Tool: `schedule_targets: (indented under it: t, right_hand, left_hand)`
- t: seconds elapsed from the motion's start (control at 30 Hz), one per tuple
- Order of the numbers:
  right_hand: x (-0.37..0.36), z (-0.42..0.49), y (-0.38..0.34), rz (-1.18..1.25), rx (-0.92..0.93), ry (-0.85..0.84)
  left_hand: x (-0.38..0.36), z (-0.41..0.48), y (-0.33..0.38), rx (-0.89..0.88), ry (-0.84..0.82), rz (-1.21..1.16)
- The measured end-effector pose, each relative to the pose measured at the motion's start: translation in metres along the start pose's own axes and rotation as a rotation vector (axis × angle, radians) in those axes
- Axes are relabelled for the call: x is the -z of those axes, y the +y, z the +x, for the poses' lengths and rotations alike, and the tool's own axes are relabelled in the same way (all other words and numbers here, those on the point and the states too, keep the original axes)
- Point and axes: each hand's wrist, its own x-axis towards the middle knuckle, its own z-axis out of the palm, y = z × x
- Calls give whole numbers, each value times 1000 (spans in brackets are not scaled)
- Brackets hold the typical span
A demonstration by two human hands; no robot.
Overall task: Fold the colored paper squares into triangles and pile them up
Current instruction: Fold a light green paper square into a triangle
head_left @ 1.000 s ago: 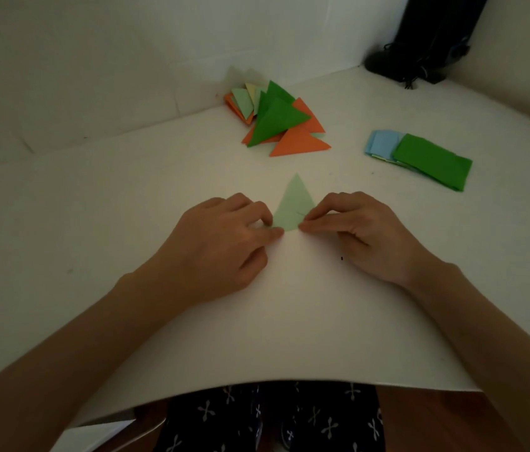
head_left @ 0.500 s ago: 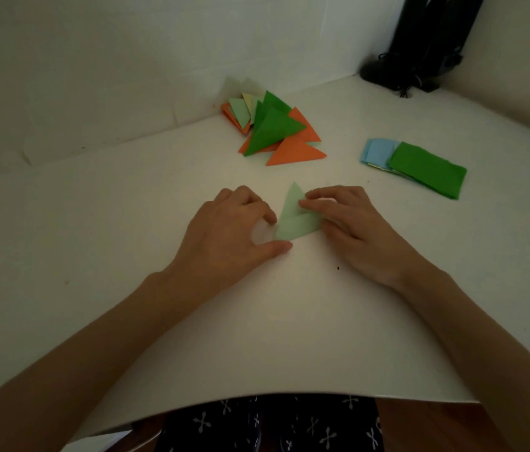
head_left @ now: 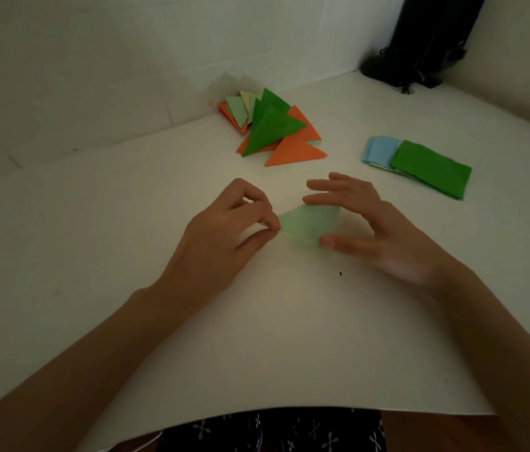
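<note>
Head view, looking down: both bare forearms reach in from the bottom corners and meet mid-frame. The left hand [head_left: 221, 236] has its fingers curled in, and thumb and fingertips pinch the left tip of the light green paper [head_left: 306, 226]. The right hand [head_left: 381, 236] is spread wide, palm turned inward. Its thumb [head_left: 332, 241] touches the paper's lower right corner and the fingers stretch out fairly straight over the top edge. Honestly can't tell if those fingers actually touch the sheet.

It's all on a white worktop [head_left: 94, 256] pushed into a corner of plain white walls, and the light is pretty dim. A dark object [head_left: 420, 44] stands in the upper right of the frame, too dark to make out. A tiny black speck [head_left: 341, 273] sits just below the right hand. Dark cloth with a little white cross pattern [head_left: 273, 432] shows under the near edge.

The paper itself is pale, see-through green, sitting in the centre of the frame between the hands. It looks like a folded wedge tapering to the left. The pile of folded triangles [head_left: 273, 128], orange, dark green, pale green and yellowish, sits above centre against the wall. A stack of flat squares [head_left: 430, 168], dark green on top with light blue poking out on its left, lies right of that.
</note>
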Motion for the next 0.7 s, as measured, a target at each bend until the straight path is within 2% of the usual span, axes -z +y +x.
schedule_targets:
  t: [0.1, 0.27, 0.4, 0.57, 0.7]
  right_hand:
    - [-1, -1, 1, -28, 11, -61]
    - [2, -5, -2, 75, -51, -117]
    - [3, -5, -4, 143, -49, -145]
    - [6, -4, -6, 254, 12, -75]
    - [8, -5, -7, 320, -21, -95]
  left_hand:
    - [3, 1, -3, 8, 19, -116]
    - [6, 3, -2, 202, 7, -487]
    - [8, 6, 0, 290, 19, -642]
    - [8, 7, 0, 286, -34, -691]
    - [11, 6, -1, 243, -60, -596]
